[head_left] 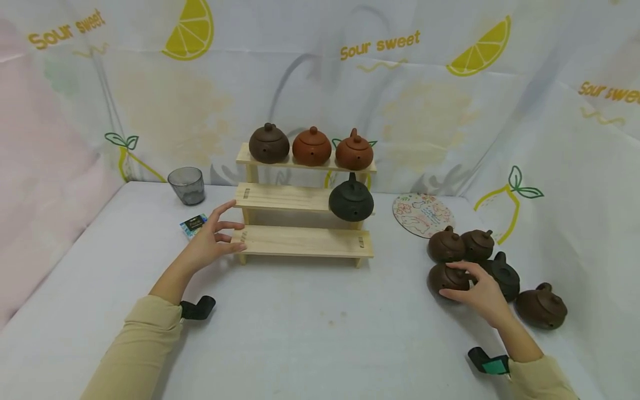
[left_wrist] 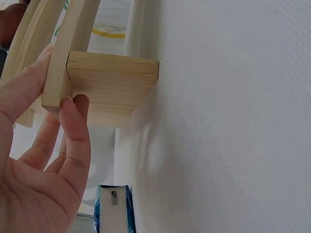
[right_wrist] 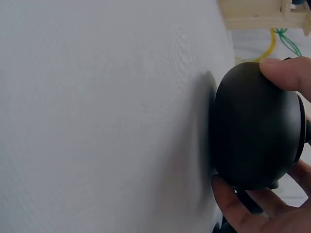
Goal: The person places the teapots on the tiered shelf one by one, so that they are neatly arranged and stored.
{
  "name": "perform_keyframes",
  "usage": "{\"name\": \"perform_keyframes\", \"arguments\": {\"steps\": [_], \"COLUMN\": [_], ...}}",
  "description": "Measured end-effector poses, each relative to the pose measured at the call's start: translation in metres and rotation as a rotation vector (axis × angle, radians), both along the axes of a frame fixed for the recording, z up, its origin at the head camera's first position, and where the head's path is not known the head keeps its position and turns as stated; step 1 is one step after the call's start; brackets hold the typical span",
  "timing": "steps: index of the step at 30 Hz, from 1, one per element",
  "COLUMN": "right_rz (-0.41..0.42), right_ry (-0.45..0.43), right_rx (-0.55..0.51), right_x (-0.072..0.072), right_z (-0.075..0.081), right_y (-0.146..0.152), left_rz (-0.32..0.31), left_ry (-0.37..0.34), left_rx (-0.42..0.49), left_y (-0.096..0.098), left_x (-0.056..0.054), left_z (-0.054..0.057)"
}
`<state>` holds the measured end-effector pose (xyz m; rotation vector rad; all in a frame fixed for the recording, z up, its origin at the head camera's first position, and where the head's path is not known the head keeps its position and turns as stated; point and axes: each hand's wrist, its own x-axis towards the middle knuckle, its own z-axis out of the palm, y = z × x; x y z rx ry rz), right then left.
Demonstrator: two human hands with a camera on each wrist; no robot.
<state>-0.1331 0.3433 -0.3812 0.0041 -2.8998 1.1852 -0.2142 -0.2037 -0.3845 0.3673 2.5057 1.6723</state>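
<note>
A three-tier wooden display stand (head_left: 305, 241) stands at mid-table. At the left end of its lowest shelf (left_wrist: 58, 77), my left hand (head_left: 207, 244) pinches the board, thumb above and fingertips at the underside. On the top tier sit a dark brown teapot (head_left: 269, 144) and two reddish teapots (head_left: 312, 147) (head_left: 354, 151); a black teapot (head_left: 351, 199) is on the right of the middle tier. Over on the right, my right hand (head_left: 482, 291) grips a dark brown teapot (head_left: 445, 280) round its body, which looks nearly black in the right wrist view (right_wrist: 257, 126).
Close by the right hand stand two brown teapots (head_left: 445, 245) (head_left: 478, 244), a black one (head_left: 504, 276) and another brown one (head_left: 541, 307). A round patterned mat (head_left: 422, 214) lies behind them. Left of the stand are a grey glass (head_left: 189, 186) and a small blue packet (head_left: 194, 224).
</note>
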Motion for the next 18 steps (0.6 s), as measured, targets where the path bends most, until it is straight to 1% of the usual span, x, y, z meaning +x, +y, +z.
{"name": "perform_keyframes", "arguments": {"steps": [3,7,11,14,18], "right_rz": [0.021,0.071,0.144,0.207,0.292], "right_ry": [-0.005,0.033,0.093,0.122,0.151], "right_rx": [-0.011,-0.026,-0.022,-0.033,-0.081], "right_x": [0.001,0.001,0.0,-0.002,-0.006], "right_z": [0.001,0.004,0.009,0.014,0.022], "right_y": [-0.006,-0.016,-0.028,-0.037,-0.05], "left_rz": [-0.003,-0.002,-0.003,-0.006,-0.004], "left_ry": [-0.003,-0.006,-0.004,0.0,-0.001], "left_rx": [0.002,0.001,0.002,0.005,0.001], "left_y": [0.001,0.001,0.001,0.001,0.0], "left_x": [-0.001,-0.001,-0.001,-0.001,-0.001], "left_z": [0.0,-0.001,-0.001,-0.001,-0.001]}}
